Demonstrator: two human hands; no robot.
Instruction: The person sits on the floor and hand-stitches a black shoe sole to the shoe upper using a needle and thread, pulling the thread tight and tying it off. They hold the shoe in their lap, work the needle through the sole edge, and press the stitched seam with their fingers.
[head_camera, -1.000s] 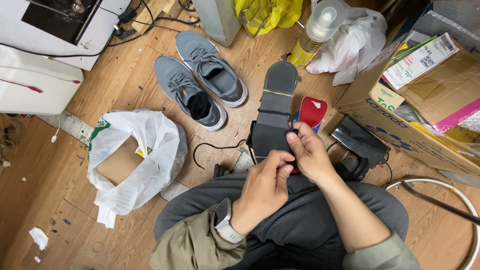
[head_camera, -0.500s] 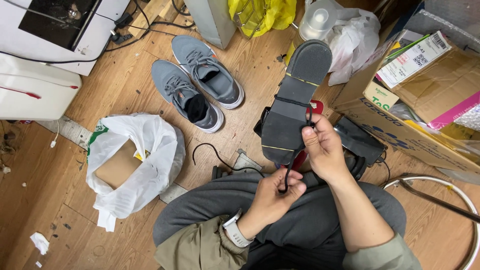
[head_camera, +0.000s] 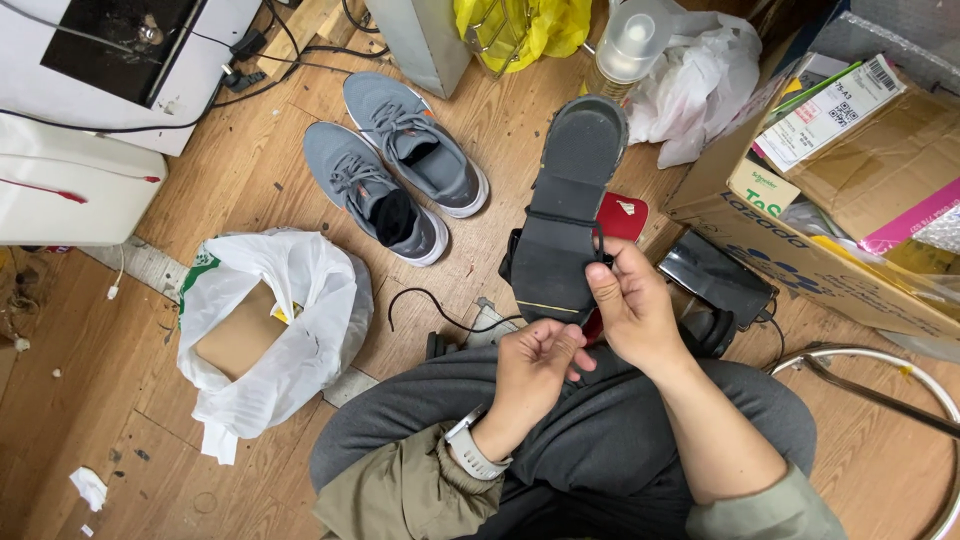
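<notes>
Sitting on wood floor, legs crossed. White plastic bag at left; grey sneakers beyond. Left hand curled shut under black shoe, what it pinches unclear. Right hand clasps shoe's heel, sole facing up above lap. Cardboard box at right.

The floor is worn wooden boards, scuffed and speckled with small white scraps. A white appliance stands at the upper left with black cables trailing beside it. Cardboard boxes crowd the right side — a curved metal tube lies below them. The light is even, soft.
</notes>
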